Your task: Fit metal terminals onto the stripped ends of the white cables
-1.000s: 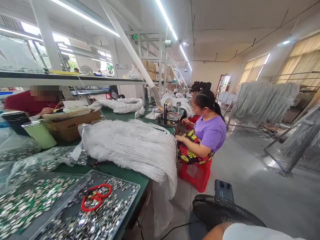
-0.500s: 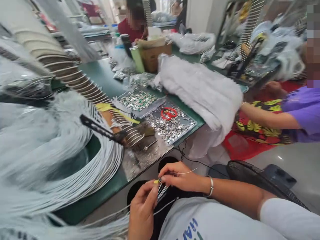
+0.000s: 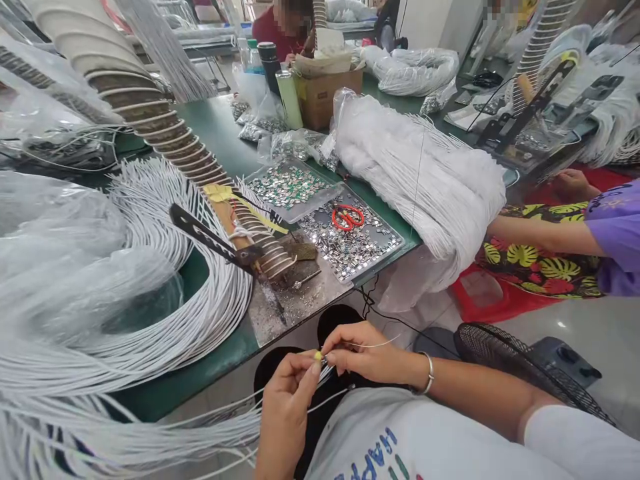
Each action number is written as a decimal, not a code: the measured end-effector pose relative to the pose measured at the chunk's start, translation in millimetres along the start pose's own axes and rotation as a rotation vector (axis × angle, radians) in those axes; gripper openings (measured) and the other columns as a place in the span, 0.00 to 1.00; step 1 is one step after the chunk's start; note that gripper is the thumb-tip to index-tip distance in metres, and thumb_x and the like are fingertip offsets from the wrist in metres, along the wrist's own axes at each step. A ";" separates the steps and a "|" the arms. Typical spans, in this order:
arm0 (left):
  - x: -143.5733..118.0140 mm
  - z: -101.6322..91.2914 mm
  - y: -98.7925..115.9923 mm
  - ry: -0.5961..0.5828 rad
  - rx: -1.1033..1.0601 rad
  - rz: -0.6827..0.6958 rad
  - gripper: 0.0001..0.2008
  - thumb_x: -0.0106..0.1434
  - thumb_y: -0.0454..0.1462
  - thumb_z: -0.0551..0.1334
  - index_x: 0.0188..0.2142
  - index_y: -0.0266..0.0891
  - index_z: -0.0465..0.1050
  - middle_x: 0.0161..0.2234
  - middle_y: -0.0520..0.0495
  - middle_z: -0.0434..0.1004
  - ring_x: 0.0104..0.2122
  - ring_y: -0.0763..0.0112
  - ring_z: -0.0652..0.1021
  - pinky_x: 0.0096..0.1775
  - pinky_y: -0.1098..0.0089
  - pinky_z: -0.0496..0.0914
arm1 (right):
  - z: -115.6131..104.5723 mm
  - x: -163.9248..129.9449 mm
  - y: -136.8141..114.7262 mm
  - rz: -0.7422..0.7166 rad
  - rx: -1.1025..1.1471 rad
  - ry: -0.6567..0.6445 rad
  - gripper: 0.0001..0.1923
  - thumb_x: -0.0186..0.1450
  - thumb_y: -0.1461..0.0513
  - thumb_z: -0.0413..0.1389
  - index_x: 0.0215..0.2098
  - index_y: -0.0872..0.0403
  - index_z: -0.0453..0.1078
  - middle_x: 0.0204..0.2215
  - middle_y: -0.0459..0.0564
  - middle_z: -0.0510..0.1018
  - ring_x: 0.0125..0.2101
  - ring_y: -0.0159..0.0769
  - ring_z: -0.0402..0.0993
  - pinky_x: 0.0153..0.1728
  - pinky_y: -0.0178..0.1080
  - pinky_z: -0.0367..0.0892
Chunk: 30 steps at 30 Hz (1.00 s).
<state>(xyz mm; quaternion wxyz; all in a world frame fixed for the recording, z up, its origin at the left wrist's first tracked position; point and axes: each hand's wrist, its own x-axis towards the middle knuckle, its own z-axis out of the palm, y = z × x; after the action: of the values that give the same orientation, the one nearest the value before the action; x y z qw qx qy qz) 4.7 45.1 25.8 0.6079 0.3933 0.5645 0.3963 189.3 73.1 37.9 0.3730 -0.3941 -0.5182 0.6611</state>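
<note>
Over my lap, my left hand [image 3: 289, 403] is closed, with thumb and forefinger pinched at a small yellow piece [image 3: 318, 356]. A bundle of white cables [image 3: 220, 427] runs from the left through this hand. Fingertip to fingertip with it, my right hand [image 3: 367, 353] is closed in a pinch on a thin white cable, whose loose end [image 3: 384, 345] sticks out to the right. A tiny metallic part shows between the two hands, but the fingers cover most of it.
On the green table [image 3: 200, 100] lie a tray of metal connectors [image 3: 370, 247], red-handled scissors [image 3: 347, 217] and a tray of green-and-silver parts [image 3: 285, 187]. A black bracket [image 3: 210, 237] stands by a ribbed hose [image 3: 165, 133]. Cables spill leftward; a co-worker's arm [image 3: 550, 233] is at right.
The view has shifted slightly and become sharper. Both hands stay pinched together over the lap, with only small finger movement.
</note>
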 end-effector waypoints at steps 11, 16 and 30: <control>-5.1 0.5 4.5 0.028 0.078 0.102 0.11 0.57 0.43 0.68 0.26 0.38 0.74 0.35 0.43 0.80 0.37 0.65 0.77 0.40 0.69 0.71 | 1.0 -0.2 -2.5 -0.009 -0.055 -0.017 0.07 0.62 0.64 0.58 0.35 0.60 0.74 0.22 0.45 0.72 0.22 0.25 0.67 0.25 0.28 0.62; -7.8 -1.6 2.2 0.069 0.141 0.164 0.10 0.57 0.42 0.67 0.26 0.38 0.75 0.35 0.43 0.80 0.37 0.64 0.78 0.39 0.69 0.72 | 2.4 0.0 -6.7 -0.069 -0.124 -0.007 0.06 0.62 0.65 0.57 0.34 0.61 0.75 0.22 0.45 0.73 0.22 0.25 0.67 0.24 0.28 0.62; -0.1 -0.2 5.1 0.280 0.115 0.188 0.12 0.57 0.44 0.68 0.27 0.37 0.75 0.36 0.43 0.80 0.37 0.67 0.79 0.39 0.73 0.72 | -5.4 -0.9 -1.3 -0.355 -0.319 0.042 0.16 0.73 0.64 0.43 0.58 0.55 0.59 0.38 0.51 0.78 0.29 0.26 0.74 0.32 0.31 0.70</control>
<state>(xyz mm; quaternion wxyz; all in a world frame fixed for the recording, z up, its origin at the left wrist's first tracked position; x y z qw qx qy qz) 4.3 47.0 30.6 0.4604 0.4194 0.6260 0.4693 194.7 74.6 38.5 0.4270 -0.3643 -0.6697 0.4864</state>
